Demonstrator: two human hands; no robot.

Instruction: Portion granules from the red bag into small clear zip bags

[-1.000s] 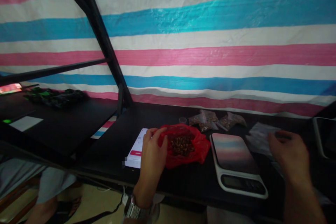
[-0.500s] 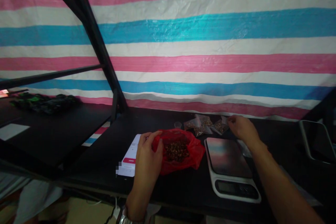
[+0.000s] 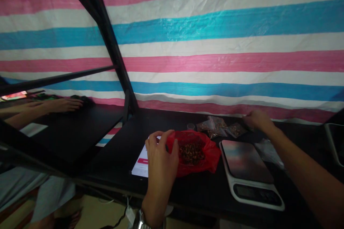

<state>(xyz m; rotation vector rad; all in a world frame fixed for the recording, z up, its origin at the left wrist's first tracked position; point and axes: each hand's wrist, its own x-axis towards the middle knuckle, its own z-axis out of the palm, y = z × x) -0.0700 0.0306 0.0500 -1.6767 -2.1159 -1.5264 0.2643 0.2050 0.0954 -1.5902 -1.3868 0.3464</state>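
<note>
1. Scale: rests near the front edge of the black table, just right of the red bag. Possible fault: the scale is knocked out of position. Cause: a low return of the right forearm, which extends along its right side. Display reading: cannot be made out.

2. Left hand: fingers curved, at the left rim of the red bag. Whether finger and thumb pinch the film cannot be told. Possible fault: the rim folds inward or the bag tips. Cause: a sideways pull on thin, limp film.

3. Brown pieces: lie loose inside the open bag. Possible fault: spillage onto the table. Cause: lifting one side of the rim only.

4. Phone: lies partly behind the left hand. Possible fault: an unintended screen press. Cause: contact from the wrist or fingers.

5. Clear plastic bags: lie between the scale and the right forearm. Possible fault: dragging. Cause: light film catching on the arm.

6. Filled sachets: grouped toward the rear, beside a small clear cup. Right hand: just beyond their right end, blurred; finger state cannot be told. Possible fault: sachets displaced. Cause: a hasty sweep.
</note>
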